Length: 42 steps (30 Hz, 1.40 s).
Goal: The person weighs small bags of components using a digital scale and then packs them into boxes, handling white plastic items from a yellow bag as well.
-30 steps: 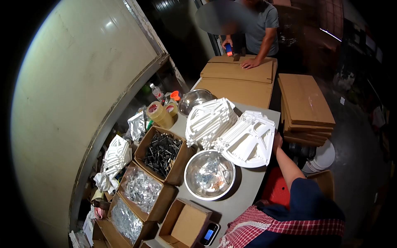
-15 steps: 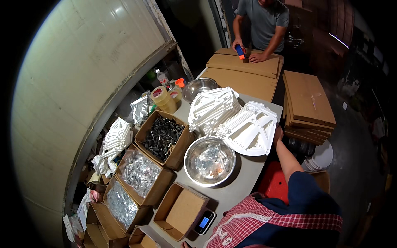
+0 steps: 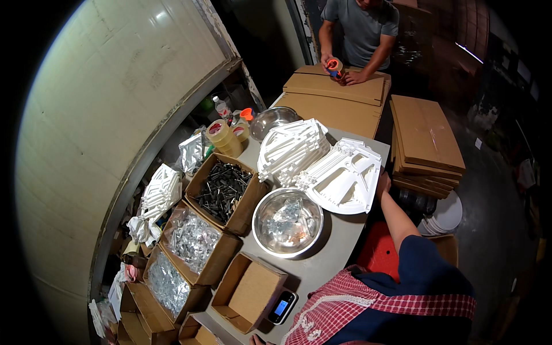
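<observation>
My right hand (image 3: pixel 384 185) is at the table's right edge, against the near corner of a stack of white fan-shaped plastic parts (image 3: pixel 352 181). Its fingers are mostly hidden behind the stack and the edge, so its grip does not show. Only a bit of my left hand (image 3: pixel 256 340) shows at the lower rim, close to an open cardboard box (image 3: pixel 248 290) and a small digital scale (image 3: pixel 282 307) with a lit blue screen. Whether those fingers hold anything is cut off from sight. A steel bowl (image 3: pixel 256 233) with small clear packets stands between the stack and the box.
Boxes of black pieces (image 3: pixel 224 191) and bagged metal parts (image 3: pixel 192 241) line the left side. Tape rolls (image 3: pixel 223 138) and another steel bowl (image 3: pixel 273 122) stand farther back. Across the table, a co-worker holds a tape dispenser (image 3: pixel 334 68) over a carton (image 3: pixel 336 109). Flat cartons (image 3: pixel 428 129) are stacked right.
The co-worker's tape dispenser has tilted, so its orange roll now faces up. The whole view has shifted slightly; my hands stay at nearly the same places.
</observation>
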Motion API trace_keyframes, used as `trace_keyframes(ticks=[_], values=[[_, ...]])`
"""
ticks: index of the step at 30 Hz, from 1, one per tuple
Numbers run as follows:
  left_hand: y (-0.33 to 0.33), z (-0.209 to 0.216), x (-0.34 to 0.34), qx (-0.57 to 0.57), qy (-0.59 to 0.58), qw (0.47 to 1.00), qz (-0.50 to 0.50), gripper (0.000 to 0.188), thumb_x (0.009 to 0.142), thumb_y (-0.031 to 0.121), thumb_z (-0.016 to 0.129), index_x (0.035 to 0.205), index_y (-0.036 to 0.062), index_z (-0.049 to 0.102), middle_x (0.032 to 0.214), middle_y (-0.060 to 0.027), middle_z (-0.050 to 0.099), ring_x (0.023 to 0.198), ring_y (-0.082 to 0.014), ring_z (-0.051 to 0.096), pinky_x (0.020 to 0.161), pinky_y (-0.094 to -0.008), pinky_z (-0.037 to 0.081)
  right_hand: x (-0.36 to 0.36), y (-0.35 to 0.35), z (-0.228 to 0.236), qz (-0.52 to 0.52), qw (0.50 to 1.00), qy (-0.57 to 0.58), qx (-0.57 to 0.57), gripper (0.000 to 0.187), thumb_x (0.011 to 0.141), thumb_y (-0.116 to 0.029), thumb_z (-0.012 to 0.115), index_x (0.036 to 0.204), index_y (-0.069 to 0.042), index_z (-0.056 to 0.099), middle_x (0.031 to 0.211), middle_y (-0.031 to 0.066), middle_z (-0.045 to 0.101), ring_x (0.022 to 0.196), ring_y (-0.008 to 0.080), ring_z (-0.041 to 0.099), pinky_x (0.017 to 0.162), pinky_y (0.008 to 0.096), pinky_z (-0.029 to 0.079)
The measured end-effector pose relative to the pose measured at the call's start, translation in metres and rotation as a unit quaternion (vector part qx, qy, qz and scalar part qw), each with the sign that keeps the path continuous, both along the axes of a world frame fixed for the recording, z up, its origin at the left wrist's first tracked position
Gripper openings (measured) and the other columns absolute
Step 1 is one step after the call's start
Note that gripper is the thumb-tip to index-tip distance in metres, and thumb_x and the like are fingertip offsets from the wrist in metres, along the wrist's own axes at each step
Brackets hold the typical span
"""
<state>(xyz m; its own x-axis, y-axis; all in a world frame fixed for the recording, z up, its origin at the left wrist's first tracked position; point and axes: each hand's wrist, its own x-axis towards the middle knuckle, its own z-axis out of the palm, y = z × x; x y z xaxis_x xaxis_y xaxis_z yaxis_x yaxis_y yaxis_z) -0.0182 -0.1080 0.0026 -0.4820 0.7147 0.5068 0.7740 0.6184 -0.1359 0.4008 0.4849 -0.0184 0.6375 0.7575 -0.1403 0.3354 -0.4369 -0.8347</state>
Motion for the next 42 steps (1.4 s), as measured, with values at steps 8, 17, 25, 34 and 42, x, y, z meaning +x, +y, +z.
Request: trace_keyframes(ticks=[8,17,25,34,42], values=[[-0.016,0.004,0.007,-0.001,-0.005,1.000,0.010,0.039,0.096,0.041,0.038,0.113,0.0178,0.064,0.116,-0.0045,0.061,0.101,-0.0235,0.059,0.083,-0.0404,0.044,0.000,-0.002,0.001,0.006,1.000,0.024,0.000,0.069,0.089,-0.061,0.034,0.106,0.002,0.059,0.108,0.0279,0.059,0.104,0.0458,0.054,0.089,0.0475,0.043],[-0.015,0.008,0.013,-0.010,-0.018,1.000,-0.010,0.038,0.095,0.038,0.039,0.119,0.0170,0.060,0.116,-0.0053,0.060,0.099,-0.0263,0.059,0.083,-0.0427,0.044,0.009,-0.001,0.002,0.007,1.000,0.012,0.000,0.073,0.087,-0.062,0.033,0.104,0.004,0.059,0.109,0.0295,0.058,0.104,0.0466,0.054,0.089,0.0481,0.042],[0.023,0.042,0.030,-0.032,-0.198,0.978,-0.049,0.044,0.084,0.013,0.051,0.126,0.0034,0.047,0.126,-0.0176,0.046,0.113,-0.0351,0.044,0.095,-0.0476,0.034,0.096,0.061,-0.095,0.146,0.810,-0.560,0.092,0.030,0.092,-0.026,0.047,0.116,-0.009,0.051,0.095,0.0125,0.063,0.080,0.0256,0.065,0.061,0.0381,0.053],[-0.015,0.061,0.017,0.000,-0.238,0.971,-0.019,0.055,0.075,0.012,0.055,0.127,-0.0005,0.043,0.128,-0.0179,0.042,0.116,-0.0347,0.041,0.096,-0.0468,0.032,0.041,0.045,-0.054,0.207,0.972,-0.104,-0.046,0.051,0.086,-0.049,0.051,0.124,-0.014,0.054,0.119,0.0025,0.060,0.100,0.0184,0.061,0.078,0.0302,0.051],[-0.028,0.042,0.025,0.080,-0.285,0.955,-0.019,0.049,0.078,0.009,0.054,0.126,0.0010,0.046,0.128,-0.0188,0.046,0.112,-0.0377,0.046,0.095,-0.0459,0.038,0.001,-0.027,-0.048,0.154,0.885,0.422,0.124,0.050,0.083,-0.051,0.055,0.115,-0.014,0.057,0.104,0.0024,0.063,0.089,0.0187,0.062,0.070,0.0332,0.051]])
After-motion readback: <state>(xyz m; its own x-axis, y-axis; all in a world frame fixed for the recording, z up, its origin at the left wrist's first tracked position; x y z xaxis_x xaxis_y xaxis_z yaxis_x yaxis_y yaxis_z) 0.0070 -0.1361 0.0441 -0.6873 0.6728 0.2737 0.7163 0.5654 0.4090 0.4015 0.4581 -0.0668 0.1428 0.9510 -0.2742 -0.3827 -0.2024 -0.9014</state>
